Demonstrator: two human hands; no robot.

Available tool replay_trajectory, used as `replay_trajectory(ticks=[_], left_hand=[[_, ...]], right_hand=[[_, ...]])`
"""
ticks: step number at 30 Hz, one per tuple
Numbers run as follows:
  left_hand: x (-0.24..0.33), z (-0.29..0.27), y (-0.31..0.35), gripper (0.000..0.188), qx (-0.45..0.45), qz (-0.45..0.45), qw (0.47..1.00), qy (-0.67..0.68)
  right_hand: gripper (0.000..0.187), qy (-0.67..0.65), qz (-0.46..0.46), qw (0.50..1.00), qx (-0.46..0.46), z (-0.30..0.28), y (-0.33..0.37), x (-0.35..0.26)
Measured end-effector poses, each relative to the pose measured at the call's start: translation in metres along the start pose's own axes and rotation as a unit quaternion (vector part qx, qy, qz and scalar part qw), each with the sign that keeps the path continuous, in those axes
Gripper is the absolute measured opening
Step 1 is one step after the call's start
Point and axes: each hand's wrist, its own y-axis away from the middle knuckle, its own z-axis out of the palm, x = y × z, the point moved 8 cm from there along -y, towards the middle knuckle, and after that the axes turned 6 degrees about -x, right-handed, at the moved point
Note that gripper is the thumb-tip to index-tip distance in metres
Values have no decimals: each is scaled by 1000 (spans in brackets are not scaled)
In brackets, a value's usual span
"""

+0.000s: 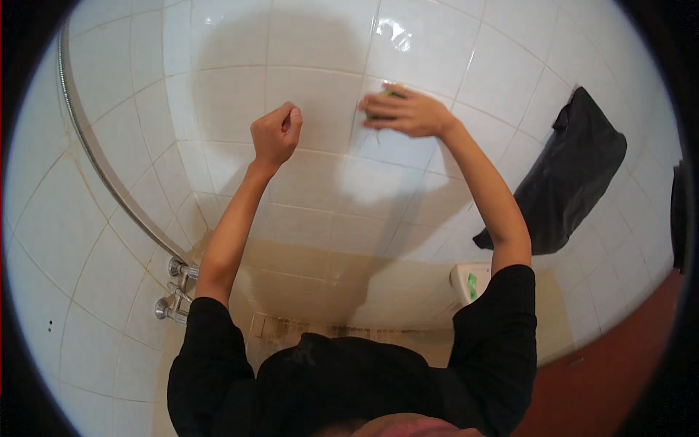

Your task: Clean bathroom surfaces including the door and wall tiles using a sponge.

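Observation:
Against the white tiled wall (313,95), my right hand (413,114) presses a green and yellow sponge (395,92). Only edges of the sponge show, since my fingers are spread over most of it and slightly blurred. The tiles around that hand look wet and catch the light. To its left, my left hand (275,136) is raised in a fist in front of the wall, thumb folded over, with nothing visible in it.
A metal shower hose (96,169) curves down the left wall to a chrome mixer tap (175,290). A black bag-like item (571,182) hangs at right. Below it, a white fixture (459,280) holds something green (472,286). A reddish-brown surface (597,386) lies lower right.

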Motion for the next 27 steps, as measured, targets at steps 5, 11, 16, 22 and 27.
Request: replay_trajectory(ticks=[5,11,16,22,27], left_hand=[[11,7,17,23,-36,18,993,108],[-16,16,64,19,-12,-68,983,169],[-37,21,89,11,-19,-166,972,167],[25,36,59,37,-34,121,992,5],[1,45,43,42,-54,208,977,-9]], right_hand=[[41,25,427,860,279,-53,30,80],[48,38,401,915,21,56,-80,-17],[52,-72,195,971,121,52,-89,-78],[66,-126,252,940,193,44,-79,-69],[72,-115,263,954,87,34,-78,-68]])
